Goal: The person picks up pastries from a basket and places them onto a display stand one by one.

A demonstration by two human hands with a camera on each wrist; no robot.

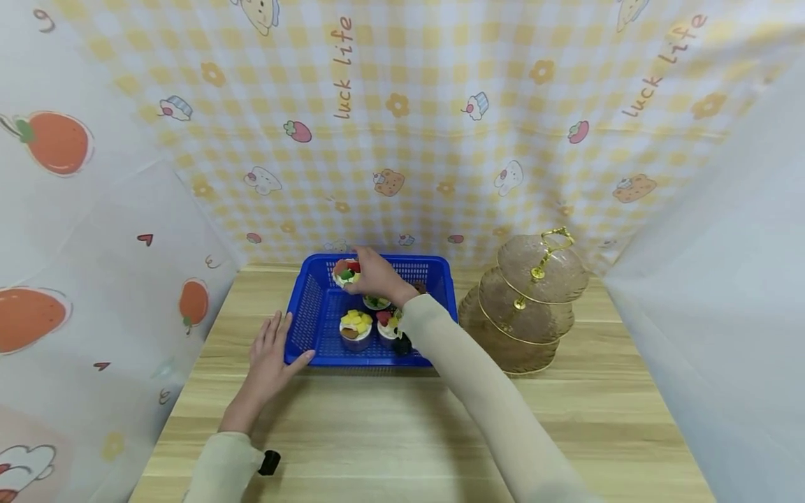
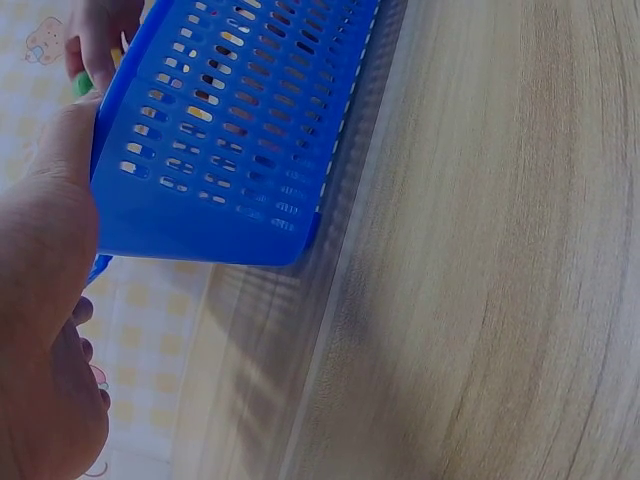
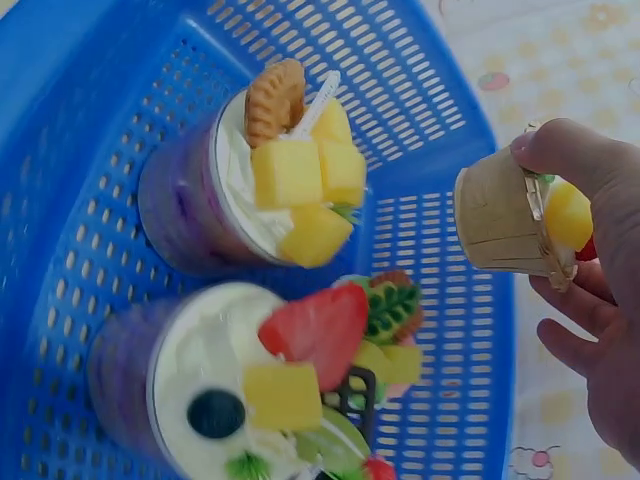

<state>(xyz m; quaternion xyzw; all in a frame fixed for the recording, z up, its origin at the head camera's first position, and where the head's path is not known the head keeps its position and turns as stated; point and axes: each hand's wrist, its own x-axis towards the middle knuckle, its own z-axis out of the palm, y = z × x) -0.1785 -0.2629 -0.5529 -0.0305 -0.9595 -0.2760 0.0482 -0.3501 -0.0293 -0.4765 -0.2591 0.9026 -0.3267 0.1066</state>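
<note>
One fruit-topped cupcake [image 3: 498, 215], pinched in my right hand [image 1: 377, 275], one blue perforated basket [image 1: 367, 361], my left hand [image 1: 270, 360] spread at its corner.

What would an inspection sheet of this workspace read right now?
Surface: pale wood-grain table.
Job's things: blue basket holding fruit-topped cups; one tan dessert cup in hand.
Clutter: nothing seen; three-tier stand right of the basket.
Hands: left hand at the basket's near-left corner; right hand grips the tan dessert cup.
Cables: nothing seen.
Surroundings: yellow-checked curtain behind, printed white sheet left, plain pale sheet right.
</note>
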